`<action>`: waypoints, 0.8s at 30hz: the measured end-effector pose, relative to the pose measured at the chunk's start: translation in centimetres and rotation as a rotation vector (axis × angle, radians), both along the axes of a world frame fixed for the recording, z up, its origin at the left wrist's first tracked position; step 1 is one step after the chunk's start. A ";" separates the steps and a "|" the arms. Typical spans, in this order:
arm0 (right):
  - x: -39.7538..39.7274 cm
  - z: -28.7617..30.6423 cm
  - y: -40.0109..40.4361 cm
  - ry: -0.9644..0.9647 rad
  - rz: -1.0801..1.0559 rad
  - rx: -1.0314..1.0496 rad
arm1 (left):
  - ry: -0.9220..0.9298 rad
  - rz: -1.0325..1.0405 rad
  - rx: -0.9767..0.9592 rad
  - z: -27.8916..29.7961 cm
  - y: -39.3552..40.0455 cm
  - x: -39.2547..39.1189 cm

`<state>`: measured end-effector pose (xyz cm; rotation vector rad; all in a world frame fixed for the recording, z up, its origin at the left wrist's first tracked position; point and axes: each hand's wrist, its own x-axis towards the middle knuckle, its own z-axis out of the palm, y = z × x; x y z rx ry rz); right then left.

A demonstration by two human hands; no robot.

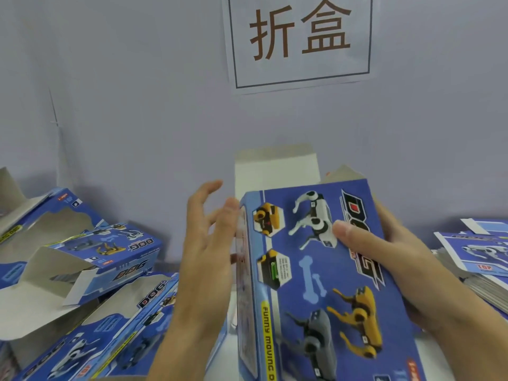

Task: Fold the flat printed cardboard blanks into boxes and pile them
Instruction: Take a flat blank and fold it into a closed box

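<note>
A blue printed box [316, 276] with robot-dog pictures is held up in front of me, its white end flap [276, 171] standing open at the far end. My right hand [390, 259] grips its right side, thumb lying across the printed face. My left hand [209, 243] is flat against the box's left side wall, fingers straight and spread. A heap of folded boxes [90, 270] with open flaps lies at the left. A stack of flat blanks [478, 259] sits at the right.
A grey wall rises close behind the work area, with a white paper sign [299, 39] bearing two brown characters. Boxes crowd the lower left corner up to the frame edge.
</note>
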<state>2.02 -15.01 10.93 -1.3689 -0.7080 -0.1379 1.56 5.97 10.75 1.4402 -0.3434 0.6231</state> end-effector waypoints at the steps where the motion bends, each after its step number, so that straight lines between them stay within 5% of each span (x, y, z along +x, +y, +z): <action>1: -0.1 0.0 0.0 -0.015 -0.006 -0.020 | -0.007 -0.032 0.065 0.1 -0.1 -0.2; 10: 0.6 0.3 1.0 -0.065 -0.070 -0.004 | -0.156 -0.012 0.146 -0.1 -1.9 -0.7; 14: 1.1 0.6 2.6 -0.182 -0.295 -0.037 | -0.168 -0.008 0.056 0.0 -2.3 -1.2; 24: 1.0 -0.3 3.5 0.027 -0.410 -0.031 | -0.023 -0.026 -0.113 -1.2 -2.5 0.1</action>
